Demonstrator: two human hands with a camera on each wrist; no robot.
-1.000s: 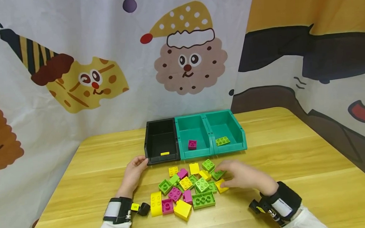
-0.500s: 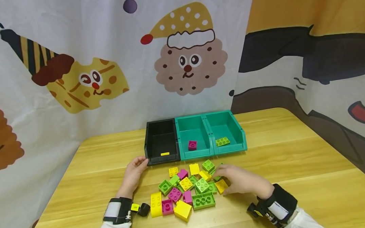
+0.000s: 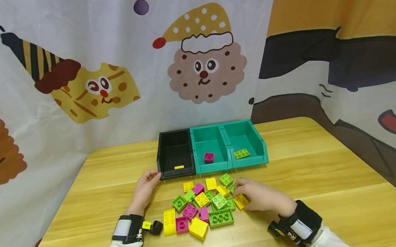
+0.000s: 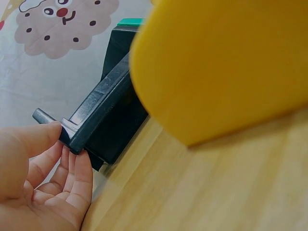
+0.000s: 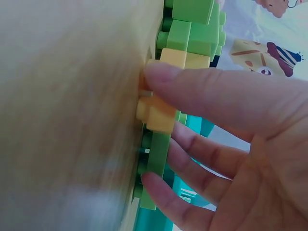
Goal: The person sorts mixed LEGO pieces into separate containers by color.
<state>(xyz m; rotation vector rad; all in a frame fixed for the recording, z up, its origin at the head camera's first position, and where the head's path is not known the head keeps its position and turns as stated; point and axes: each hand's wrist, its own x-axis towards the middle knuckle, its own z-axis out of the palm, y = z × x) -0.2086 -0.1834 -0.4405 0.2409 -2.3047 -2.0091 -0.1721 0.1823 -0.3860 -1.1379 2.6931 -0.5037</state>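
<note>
The right hand point(image 3: 262, 196), right of centre in the lower half of the head view, is reaching over the brick pile with its fingers bent. Its thumb is resting against a yellow brick point(image 3: 241, 202), which is lying directly between thumb and forefinger. In the right wrist view the other fingertips are curving beside a green brick point(image 5: 159, 159). Whether the hand is actually gripping either brick, I cannot tell.

The left hand point(image 3: 147, 185), left of centre, is pinching the front corner of the black bin point(image 3: 177, 172), thumb on top and fingers beneath; the yellow brick is lying well apart from it, across the pile.

Between the hands, loose yellow, green and magenta bricks point(image 3: 190, 210) are crowding the lower middle of the frame.

Above them, the black bin is holding a small yellow piece point(image 3: 179, 167). Beside it, the middle teal bin point(image 3: 213, 167) is holding a magenta brick point(image 3: 209, 158), and the right teal bin point(image 3: 254, 160) a flat green brick point(image 3: 241, 153).

Everything is standing on a wood-grain tabletop point(image 3: 319, 162). A cartoon-printed cloth point(image 3: 120, 27) is hanging across the upper frame.
</note>
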